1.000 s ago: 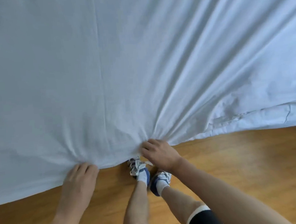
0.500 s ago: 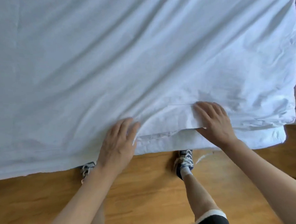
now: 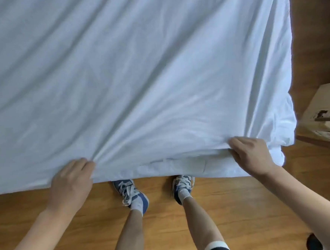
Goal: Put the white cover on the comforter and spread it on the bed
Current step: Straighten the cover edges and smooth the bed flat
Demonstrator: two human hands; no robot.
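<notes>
The white covered comforter lies spread over the bed and fills most of the view, with long creases running toward its near edge. My left hand grips the near edge at the lower left, and folds gather at its fingers. My right hand grips the same edge further right, close to the near right corner. Between the hands a second white layer shows under the edge. The bed itself is hidden beneath the fabric.
Wooden floor runs along the bed's near side, where my feet in blue and white shoes stand. A light wooden piece of furniture stands at the right, just past the comforter's corner.
Both hands have moved apart along the near edge and now grip it instead of lying on top. The view has shifted right, and the comforter's right edge and the furniture show more.
</notes>
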